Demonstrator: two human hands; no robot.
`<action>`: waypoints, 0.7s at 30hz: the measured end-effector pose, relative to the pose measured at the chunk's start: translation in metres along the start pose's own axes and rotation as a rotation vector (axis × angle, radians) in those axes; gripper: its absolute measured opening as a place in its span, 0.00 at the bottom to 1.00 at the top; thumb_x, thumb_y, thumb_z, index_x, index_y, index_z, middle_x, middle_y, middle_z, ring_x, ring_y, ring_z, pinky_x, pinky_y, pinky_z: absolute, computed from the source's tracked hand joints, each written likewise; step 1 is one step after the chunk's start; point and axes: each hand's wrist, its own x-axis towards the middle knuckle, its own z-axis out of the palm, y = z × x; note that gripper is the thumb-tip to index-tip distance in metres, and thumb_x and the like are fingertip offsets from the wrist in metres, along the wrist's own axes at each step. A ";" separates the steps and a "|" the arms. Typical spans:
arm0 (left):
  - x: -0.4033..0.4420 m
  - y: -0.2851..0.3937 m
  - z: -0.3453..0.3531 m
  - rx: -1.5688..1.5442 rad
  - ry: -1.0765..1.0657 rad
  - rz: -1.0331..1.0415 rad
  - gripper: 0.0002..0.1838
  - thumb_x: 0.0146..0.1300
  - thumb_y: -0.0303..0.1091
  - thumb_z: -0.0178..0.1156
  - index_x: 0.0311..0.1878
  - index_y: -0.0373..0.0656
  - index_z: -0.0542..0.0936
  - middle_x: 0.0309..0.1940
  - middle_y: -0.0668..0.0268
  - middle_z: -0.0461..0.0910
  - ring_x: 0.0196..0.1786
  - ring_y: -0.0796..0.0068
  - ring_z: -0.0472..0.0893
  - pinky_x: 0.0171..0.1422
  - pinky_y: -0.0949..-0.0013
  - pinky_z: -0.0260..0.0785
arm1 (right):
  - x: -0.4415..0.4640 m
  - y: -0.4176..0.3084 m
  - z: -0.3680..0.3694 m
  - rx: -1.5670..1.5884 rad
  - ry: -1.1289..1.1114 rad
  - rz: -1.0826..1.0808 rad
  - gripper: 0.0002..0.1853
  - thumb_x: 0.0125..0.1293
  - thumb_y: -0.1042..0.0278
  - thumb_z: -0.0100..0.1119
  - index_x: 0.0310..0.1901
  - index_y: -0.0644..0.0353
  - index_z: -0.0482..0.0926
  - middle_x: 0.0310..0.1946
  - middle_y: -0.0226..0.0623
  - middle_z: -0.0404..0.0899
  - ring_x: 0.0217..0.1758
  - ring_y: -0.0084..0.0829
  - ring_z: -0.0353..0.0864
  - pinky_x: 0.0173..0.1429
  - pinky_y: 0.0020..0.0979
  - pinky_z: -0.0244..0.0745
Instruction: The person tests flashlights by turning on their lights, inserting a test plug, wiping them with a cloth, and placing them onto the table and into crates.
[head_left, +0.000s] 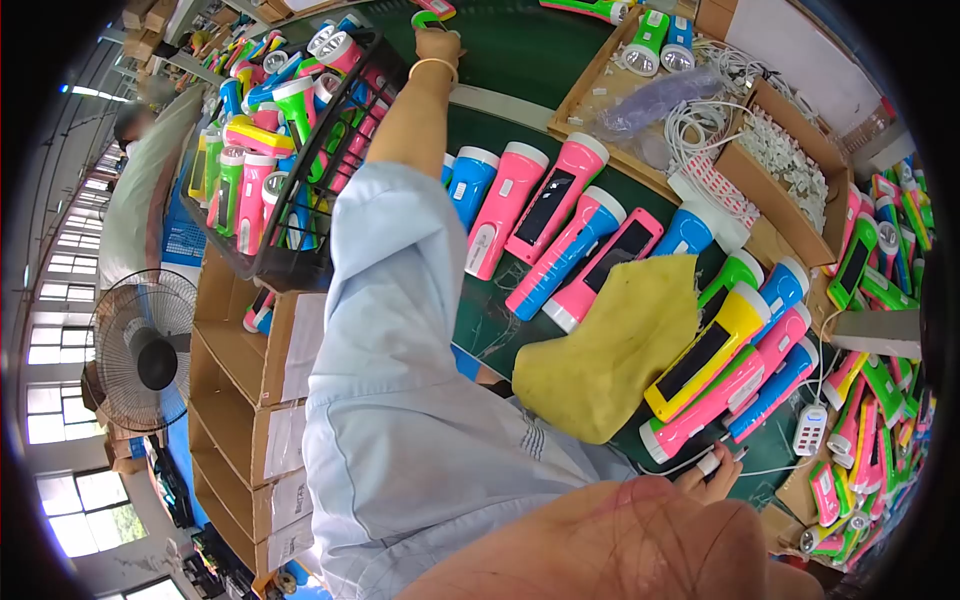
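My left arm reaches far forward. My left hand [437, 47] is closed on a green flashlight [425, 20] that is mostly hidden, with something pink just beyond it. Low on the right, my right hand [708, 476], white wraps on its fingers, pinches a white cable [683, 463] close to the end of a blue flashlight [775, 392]. That flashlight lies in a cluster with a yellow flashlight [708, 352] and a pink flashlight [700, 405]. A yellow cloth [610, 350] lies beside the cluster. Several pink and blue flashlights [508, 208] lie in a row on the green table.
A black basket [335, 130] heaped with flashlights stands at left, above cardboard boxes [230, 360]. A fan [150, 350] is farther left. Cardboard trays hold cables [695, 130] and small white parts [785, 150]. A white multi-port charger [811, 430] and piled flashlights [880, 400] are at right.
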 end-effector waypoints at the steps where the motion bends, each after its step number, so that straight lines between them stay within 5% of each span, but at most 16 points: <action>1: -0.003 0.007 -0.003 -0.163 -0.054 -0.078 0.12 0.57 0.23 0.56 0.44 0.33 0.71 0.43 0.51 0.74 0.49 0.56 0.76 0.47 0.55 0.79 | 0.001 -0.002 0.001 0.013 0.009 -0.008 0.06 0.62 0.76 0.50 0.34 0.68 0.76 0.26 0.43 0.72 0.29 0.40 0.72 0.33 0.34 0.68; 3: -0.010 0.017 -0.015 -0.489 -0.160 -0.242 0.13 0.58 0.21 0.53 0.46 0.30 0.68 0.42 0.53 0.73 0.46 0.59 0.76 0.48 0.52 0.79 | 0.001 -0.004 0.000 0.036 0.024 -0.031 0.05 0.61 0.76 0.51 0.34 0.68 0.77 0.26 0.42 0.72 0.28 0.39 0.72 0.33 0.34 0.68; 9: -0.181 0.079 -0.078 -1.143 -1.067 -0.476 0.20 0.63 0.33 0.50 0.55 0.32 0.64 0.41 0.54 0.72 0.38 0.64 0.75 0.39 0.71 0.74 | -0.001 0.001 -0.005 0.157 0.020 -0.078 0.06 0.62 0.76 0.52 0.35 0.67 0.79 0.25 0.42 0.74 0.27 0.37 0.72 0.33 0.32 0.68; 11: -0.246 0.075 -0.091 -1.239 -1.182 -0.556 0.21 0.61 0.32 0.52 0.56 0.34 0.65 0.43 0.54 0.72 0.40 0.65 0.75 0.43 0.71 0.74 | -0.001 0.004 -0.007 0.241 0.023 -0.128 0.06 0.61 0.76 0.52 0.35 0.67 0.79 0.26 0.41 0.75 0.28 0.36 0.73 0.34 0.31 0.69; 13: -0.322 0.070 -0.098 -1.498 -1.139 -0.984 0.25 0.58 0.33 0.55 0.58 0.35 0.65 0.46 0.55 0.71 0.42 0.66 0.75 0.46 0.71 0.73 | -0.002 -0.004 -0.018 0.397 -0.068 0.016 0.10 0.64 0.69 0.52 0.37 0.67 0.80 0.29 0.41 0.77 0.31 0.33 0.75 0.36 0.31 0.70; 15: -0.393 0.050 -0.110 -1.463 -1.308 -1.170 0.30 0.54 0.35 0.58 0.59 0.36 0.64 0.50 0.55 0.70 0.45 0.66 0.74 0.49 0.70 0.72 | -0.003 -0.023 -0.031 0.578 -0.205 0.168 0.15 0.65 0.62 0.53 0.40 0.68 0.79 0.33 0.41 0.78 0.33 0.32 0.76 0.38 0.32 0.70; 16: -0.433 0.057 -0.118 -1.301 -1.095 -1.280 0.32 0.52 0.37 0.59 0.61 0.36 0.63 0.50 0.54 0.70 0.44 0.65 0.75 0.47 0.69 0.73 | 0.001 -0.043 -0.031 0.724 -0.183 0.150 0.20 0.65 0.56 0.53 0.43 0.70 0.77 0.36 0.40 0.78 0.33 0.30 0.76 0.38 0.32 0.70; 18: -0.488 0.015 -0.115 -1.369 -1.604 -1.323 0.32 0.56 0.43 0.57 0.61 0.38 0.63 0.49 0.48 0.72 0.42 0.56 0.79 0.41 0.64 0.77 | 0.009 -0.060 -0.021 1.139 -0.298 0.224 0.31 0.61 0.46 0.55 0.49 0.74 0.71 0.43 0.41 0.75 0.38 0.30 0.76 0.43 0.31 0.71; 19: -0.511 0.010 -0.113 -1.512 -1.829 -1.299 0.32 0.59 0.48 0.55 0.62 0.38 0.62 0.51 0.44 0.72 0.43 0.50 0.79 0.41 0.62 0.79 | -0.006 -0.019 -0.008 1.303 -0.456 0.513 0.28 0.62 0.51 0.56 0.49 0.74 0.70 0.43 0.43 0.75 0.43 0.32 0.76 0.45 0.32 0.71; 21: -0.535 0.023 -0.125 -0.962 -1.910 -1.109 0.29 0.60 0.42 0.57 0.60 0.38 0.62 0.45 0.44 0.75 0.33 0.51 0.81 0.33 0.63 0.79 | -0.001 -0.079 -0.045 1.199 -0.348 0.520 0.23 0.61 0.57 0.56 0.49 0.71 0.71 0.42 0.42 0.76 0.42 0.31 0.76 0.46 0.35 0.71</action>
